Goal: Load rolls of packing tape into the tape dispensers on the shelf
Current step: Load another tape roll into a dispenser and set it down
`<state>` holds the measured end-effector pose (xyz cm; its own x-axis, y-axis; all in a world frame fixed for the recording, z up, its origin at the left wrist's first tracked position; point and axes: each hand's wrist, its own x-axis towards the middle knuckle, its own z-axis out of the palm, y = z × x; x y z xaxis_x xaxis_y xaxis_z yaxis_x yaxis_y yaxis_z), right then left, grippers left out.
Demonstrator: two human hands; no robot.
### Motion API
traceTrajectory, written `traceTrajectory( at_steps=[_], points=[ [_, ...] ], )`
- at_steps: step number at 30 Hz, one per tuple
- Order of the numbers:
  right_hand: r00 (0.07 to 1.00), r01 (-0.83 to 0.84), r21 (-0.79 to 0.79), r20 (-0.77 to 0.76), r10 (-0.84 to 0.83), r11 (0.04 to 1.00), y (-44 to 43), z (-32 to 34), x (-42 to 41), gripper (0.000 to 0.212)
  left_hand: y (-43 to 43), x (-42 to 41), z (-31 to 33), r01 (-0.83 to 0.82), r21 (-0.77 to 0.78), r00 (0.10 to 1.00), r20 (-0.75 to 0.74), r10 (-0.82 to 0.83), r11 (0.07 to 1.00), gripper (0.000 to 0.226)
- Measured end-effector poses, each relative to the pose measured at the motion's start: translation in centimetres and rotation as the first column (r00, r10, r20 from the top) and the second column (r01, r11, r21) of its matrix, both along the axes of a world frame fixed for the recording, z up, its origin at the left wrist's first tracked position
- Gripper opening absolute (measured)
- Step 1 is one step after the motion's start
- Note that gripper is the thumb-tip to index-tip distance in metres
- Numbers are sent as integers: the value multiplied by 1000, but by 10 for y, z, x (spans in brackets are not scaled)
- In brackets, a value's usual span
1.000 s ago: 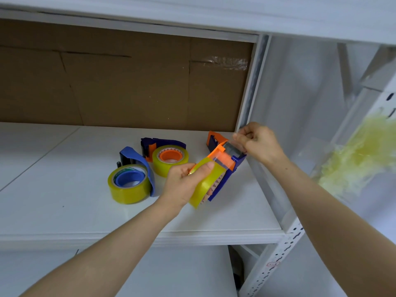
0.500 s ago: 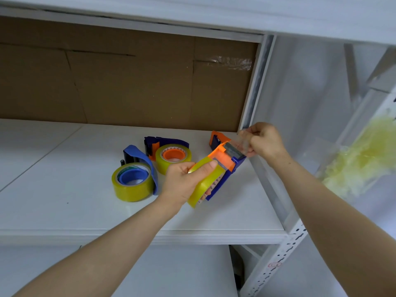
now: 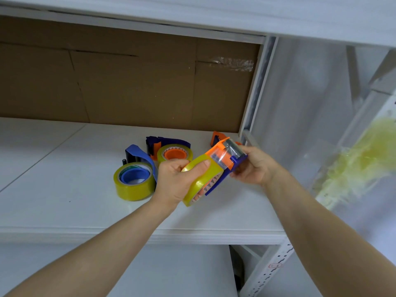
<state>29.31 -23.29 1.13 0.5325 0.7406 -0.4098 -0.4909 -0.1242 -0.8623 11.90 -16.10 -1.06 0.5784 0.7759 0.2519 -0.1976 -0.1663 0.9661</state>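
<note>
Nearest, the left hand [image 3: 173, 183] grips a yellow tape roll [image 3: 200, 182], thumb laid across its outer band and fingers curled behind. The roll sits tilted in an orange-and-blue dispenser [image 3: 227, 156], held above the front right of the white shelf [image 3: 64, 207]. The right hand [image 3: 255, 166] clasps the dispenser's blue end, fingers curled under it. Further back on the shelf lie a blue dispenser with a yellow roll [image 3: 134, 186] and, behind it, an orange-cored one [image 3: 174, 154]. Brown cardboard [image 3: 128, 82] lines the back.
</note>
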Motion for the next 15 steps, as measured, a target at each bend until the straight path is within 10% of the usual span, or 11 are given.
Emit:
traceTrajectory(
  at_steps=[7,12,15],
  points=[
    [969,-136,230,-174,178,964,12,-21,-34,37,-5,9,11,-11,12,998,64,10,1000,75],
    [984,169,391,-15,-177,905,8,-11,-5,30,4,-1,6,-44,4,999,25,44,999,57],
    [973,83,349,174,-151,933,0,8,-1,41,5,-1,5,-59,14,998,-12,59,998,50]
  ],
)
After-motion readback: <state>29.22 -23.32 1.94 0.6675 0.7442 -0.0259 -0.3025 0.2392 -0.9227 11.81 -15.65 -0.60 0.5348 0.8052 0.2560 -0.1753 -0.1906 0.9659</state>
